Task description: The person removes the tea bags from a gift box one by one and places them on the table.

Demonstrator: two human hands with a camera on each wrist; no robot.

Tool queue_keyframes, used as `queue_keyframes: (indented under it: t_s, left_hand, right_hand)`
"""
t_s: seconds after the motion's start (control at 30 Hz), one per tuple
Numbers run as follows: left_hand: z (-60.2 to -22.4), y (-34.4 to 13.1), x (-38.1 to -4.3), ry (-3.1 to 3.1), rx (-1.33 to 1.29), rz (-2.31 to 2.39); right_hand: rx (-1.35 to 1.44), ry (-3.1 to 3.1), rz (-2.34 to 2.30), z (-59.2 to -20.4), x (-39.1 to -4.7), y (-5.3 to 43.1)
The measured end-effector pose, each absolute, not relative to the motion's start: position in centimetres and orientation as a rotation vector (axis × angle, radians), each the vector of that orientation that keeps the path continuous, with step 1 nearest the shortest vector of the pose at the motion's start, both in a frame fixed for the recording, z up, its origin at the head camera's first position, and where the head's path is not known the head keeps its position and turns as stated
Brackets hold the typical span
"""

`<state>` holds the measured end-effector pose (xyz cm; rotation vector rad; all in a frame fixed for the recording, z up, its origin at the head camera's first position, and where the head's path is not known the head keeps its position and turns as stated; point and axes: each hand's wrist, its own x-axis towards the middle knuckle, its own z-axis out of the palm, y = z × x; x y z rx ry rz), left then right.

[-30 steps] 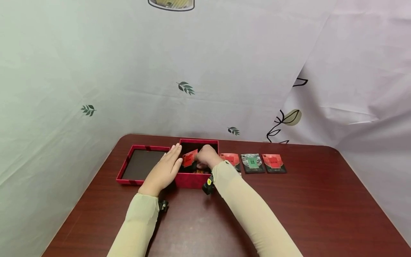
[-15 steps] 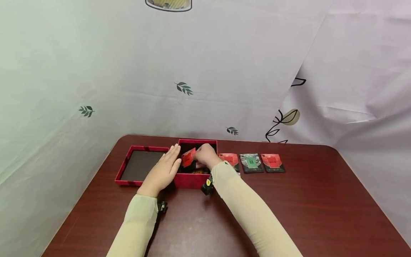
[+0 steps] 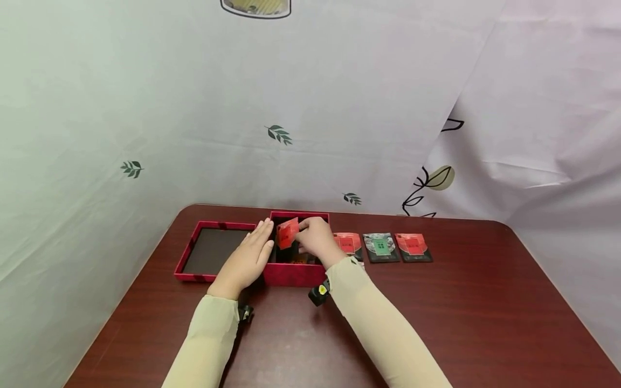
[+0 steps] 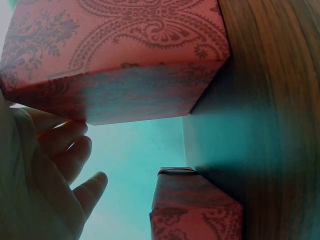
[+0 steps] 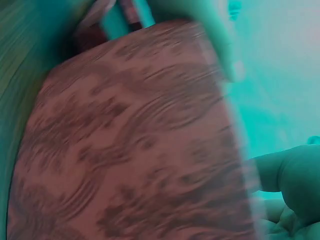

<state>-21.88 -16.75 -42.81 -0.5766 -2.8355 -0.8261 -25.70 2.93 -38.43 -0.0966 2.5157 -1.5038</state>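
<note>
A deep red box (image 3: 296, 275) with a dark inside stands toward the back of the table. My right hand (image 3: 317, 240) is over its opening and pinches the edge of a red-and-black packet (image 3: 287, 233), which hangs tilted above the box. The right wrist view shows the box's patterned wall (image 5: 130, 150) blurred, with curled fingers (image 5: 300, 180) at the right edge. My left hand (image 3: 245, 261) lies along the box's left rim, its fingers straight. In the left wrist view those fingers (image 4: 65, 145) are beside the patterned box wall (image 4: 145, 35).
Left of the box lies a shallow red-rimmed lid (image 3: 213, 250), dark inside. A row to the right holds a red packet (image 3: 348, 243), a green-and-grey packet (image 3: 380, 247) and another red packet (image 3: 413, 246). A printed cloth (image 3: 339, 108) hangs behind the table.
My right hand has turned and risen slightly, lifting the red-and-black packet a little higher in the box opening. The left hand stays on the left rim.
</note>
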Motion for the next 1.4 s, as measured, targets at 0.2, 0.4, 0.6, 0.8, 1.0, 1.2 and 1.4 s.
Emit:
queue_keyframes:
  t_s: [0.2,0.4,0.6,0.8,1.0,1.2,1.4]
  left_hand:
    - [-42.8,-16.7,-21.8,-2.836,-0.580,-0.831]
    - [-42.8,-16.9,-21.8,-2.832,-0.574,-0.834]
    - [-42.8,-16.9,-21.7,-2.848,-0.572,-0.795]
    - [-42.7,-16.8,-21.6,-2.846,-0.572,-0.759]
    - [-42.5,-16.7,-21.5,-2.848,-0.575,-0.735]
    - [-42.5,-16.7,-21.6,-2.829,-0.589,-0.735]
    - [-42.5,-16.8,-21.6,-2.836,-0.592,-0.739]
  right_hand:
    - [-0.035,2.464,-1.690,-37.4,-24.2,4.5]
    - [-0.051,2.441,-1.752,-37.3,-23.1,5.8]
    - [-0.066,2.361,-1.875,-37.8,-22.3,7.6]
    - [-0.115,2.239,-1.966,-38.1,-22.0,10.0]
    - [-0.200,2.140,-2.015,-37.9,-21.8,12.6]
    - [-0.226,2.111,-2.019,-38.0,-21.7,15.4]
    - [-0.217,2.111,-1.951,-38.8,-21.5,18.3]
